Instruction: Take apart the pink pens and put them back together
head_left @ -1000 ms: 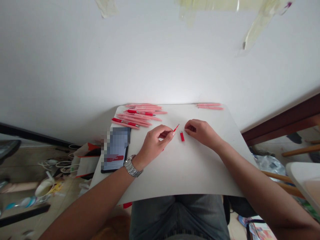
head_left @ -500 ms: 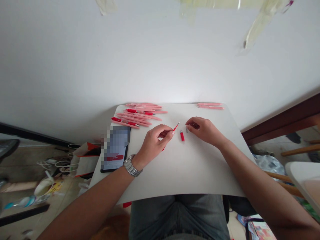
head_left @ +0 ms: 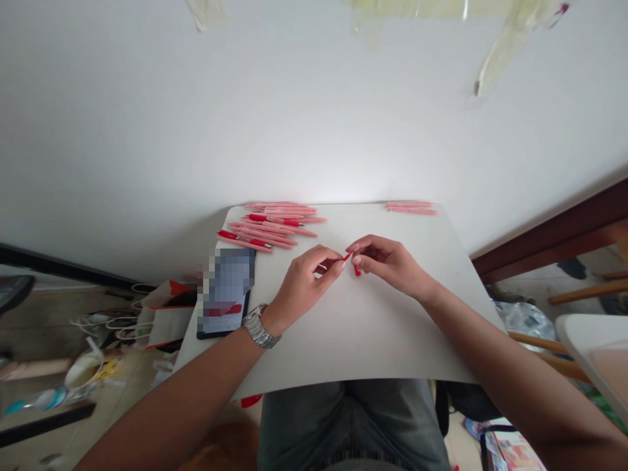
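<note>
A thin red pen refill [head_left: 348, 256] is pinched between the thumb and fingertips of my left hand [head_left: 314, 271], its tip pointing up and right. My right hand [head_left: 385, 258] has its fingers closed in at the refill's tip; whatever small piece they hold is hidden. Just below those fingers lies a short red pen barrel part [head_left: 357, 270], partly covered by my right hand. Both hands are over the middle of the white table [head_left: 363, 340].
At the back left lies a pile of pink pens [head_left: 267, 229] with red pens [head_left: 277, 220] among them. A phone [head_left: 226, 288] rests at the left edge. Further pink pens [head_left: 412, 208] are at the back right, by the wall [head_left: 314, 118].
My right hand has moved left to the refill's tip, now partly covering the red barrel part. The small grey piece by its fingertips no longer shows. My left hand has barely moved.
</note>
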`<action>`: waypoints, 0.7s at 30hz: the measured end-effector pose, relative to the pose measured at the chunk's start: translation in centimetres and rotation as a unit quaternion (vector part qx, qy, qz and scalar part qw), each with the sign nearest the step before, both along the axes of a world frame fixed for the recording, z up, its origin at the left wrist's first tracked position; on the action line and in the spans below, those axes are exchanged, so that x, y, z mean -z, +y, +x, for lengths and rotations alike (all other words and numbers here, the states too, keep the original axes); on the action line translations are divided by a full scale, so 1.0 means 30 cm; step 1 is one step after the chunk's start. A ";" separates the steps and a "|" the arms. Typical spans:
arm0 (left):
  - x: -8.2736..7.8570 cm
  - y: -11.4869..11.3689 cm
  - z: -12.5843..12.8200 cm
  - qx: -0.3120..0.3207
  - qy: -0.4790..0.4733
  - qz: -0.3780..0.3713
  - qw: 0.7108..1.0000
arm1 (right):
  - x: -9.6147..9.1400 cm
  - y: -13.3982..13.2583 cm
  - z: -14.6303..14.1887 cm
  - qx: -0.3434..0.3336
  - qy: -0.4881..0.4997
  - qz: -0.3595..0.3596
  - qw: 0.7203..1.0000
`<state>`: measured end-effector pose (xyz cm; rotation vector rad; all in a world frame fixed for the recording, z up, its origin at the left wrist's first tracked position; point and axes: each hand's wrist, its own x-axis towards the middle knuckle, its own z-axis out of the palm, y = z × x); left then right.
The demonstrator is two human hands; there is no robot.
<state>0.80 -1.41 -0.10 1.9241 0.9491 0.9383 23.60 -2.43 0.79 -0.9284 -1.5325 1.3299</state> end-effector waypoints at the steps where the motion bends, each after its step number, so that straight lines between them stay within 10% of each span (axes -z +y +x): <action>1: 0.001 0.000 0.001 0.002 0.000 0.001 1.000 | 0.004 0.000 -0.005 -0.003 0.009 -0.002 1.000; 21: -0.006 0.000 0.002 0.014 -0.004 0.009 1.000 | -0.003 -0.001 -0.005 0.015 0.003 -0.003 1.000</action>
